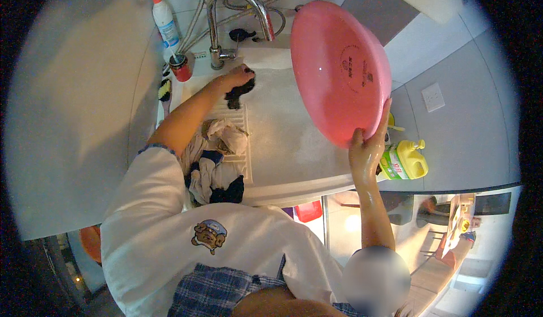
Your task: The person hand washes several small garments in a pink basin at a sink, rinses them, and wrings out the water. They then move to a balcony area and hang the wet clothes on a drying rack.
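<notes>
My left hand (241,76), near the base of the chrome faucet (215,56), grips a bunched black cloth (240,94). The cloth hangs over the upper end of the ribbed washboard (249,160) in the white laundry sink (284,134). A pink plastic basin (322,92) is tipped steeply on its side over the sink's right part, its inside facing left. My right hand (368,147), wet along the wrist, clasps the basin's lower rim with the thumb on the inner side. A crumpled pale cloth (229,136) and dark-and-light garments (214,177) lie on the washboard.
Behind the sink's left corner stand a white bottle with a red cap (164,20) and a red container (181,72). A scrub brush (164,91) lies along the left edge. A yellow detergent jug (407,160) is beside my right wrist. Metal hoses (199,16) hang behind the faucet.
</notes>
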The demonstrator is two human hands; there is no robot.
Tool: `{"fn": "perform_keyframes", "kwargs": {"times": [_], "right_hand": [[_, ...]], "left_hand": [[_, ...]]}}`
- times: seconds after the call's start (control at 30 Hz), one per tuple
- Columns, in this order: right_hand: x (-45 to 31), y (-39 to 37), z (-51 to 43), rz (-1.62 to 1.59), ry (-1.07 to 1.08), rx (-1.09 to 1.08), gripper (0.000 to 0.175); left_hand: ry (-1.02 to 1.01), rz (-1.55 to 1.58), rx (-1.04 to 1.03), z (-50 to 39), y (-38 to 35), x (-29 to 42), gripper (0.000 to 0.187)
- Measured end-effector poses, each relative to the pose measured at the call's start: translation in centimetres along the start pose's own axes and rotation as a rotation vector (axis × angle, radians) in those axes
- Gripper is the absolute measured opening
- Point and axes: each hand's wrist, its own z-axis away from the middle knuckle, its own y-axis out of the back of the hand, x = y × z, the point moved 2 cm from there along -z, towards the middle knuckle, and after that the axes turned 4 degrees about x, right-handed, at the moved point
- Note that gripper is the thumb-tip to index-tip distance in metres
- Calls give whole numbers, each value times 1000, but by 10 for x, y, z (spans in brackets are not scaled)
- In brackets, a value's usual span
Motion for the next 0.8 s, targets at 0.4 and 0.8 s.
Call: {"fn": "perform_keyframes", "kwargs": {"times": [0.4,0.8], "right_hand": [[58,-74,37,-575,-425,45,69],[99,-145,83,-1221,-1066,-166,49]], "left_hand": [[-181,-997,-544,71,75,-31,51],[-531,-478,485,-37,53,64,68]]}}
